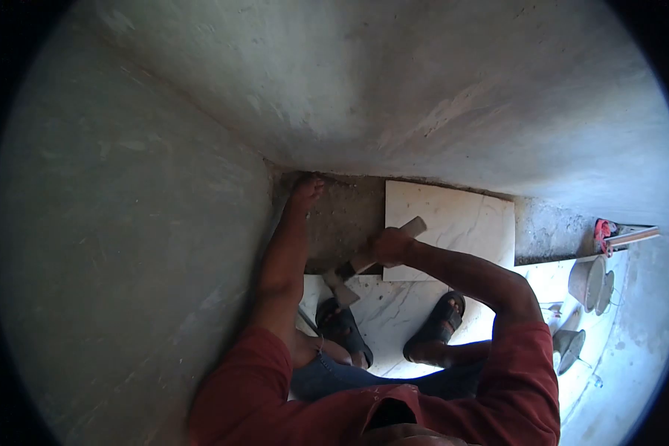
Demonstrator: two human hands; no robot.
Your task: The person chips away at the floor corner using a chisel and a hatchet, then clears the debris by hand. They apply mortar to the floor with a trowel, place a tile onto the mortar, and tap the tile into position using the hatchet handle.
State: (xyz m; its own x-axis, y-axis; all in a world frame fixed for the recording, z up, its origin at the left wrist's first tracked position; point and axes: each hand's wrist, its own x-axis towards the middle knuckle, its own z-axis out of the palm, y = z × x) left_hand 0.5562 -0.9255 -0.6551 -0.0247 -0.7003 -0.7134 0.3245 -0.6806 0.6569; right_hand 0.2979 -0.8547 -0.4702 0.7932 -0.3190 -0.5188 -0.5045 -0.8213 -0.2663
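Observation:
My right hand (394, 247) grips the wooden handle of a hammer (360, 260). Its dark metal head, with a flared blade-like end, hangs low above the edge of the white floor tiling. My left hand (307, 189) reaches into the far corner, at the foot of the wall. Its fingers look curled, and what they hold, if anything, is hidden. Between the hands lies a patch of rough bare mortar bed (342, 215). To its right, a white marbled tile (453, 230) lies against the wall and partly overhangs the laid floor tiles (383, 305).
Plastered walls (171, 193) close in on the left and ahead. My sandalled feet (435, 327) stand on the tiles. Metal pans (587, 282) stand at the right. Behind them, a red cloth (603, 234) and a wooden strip (632, 237) lie near the wall.

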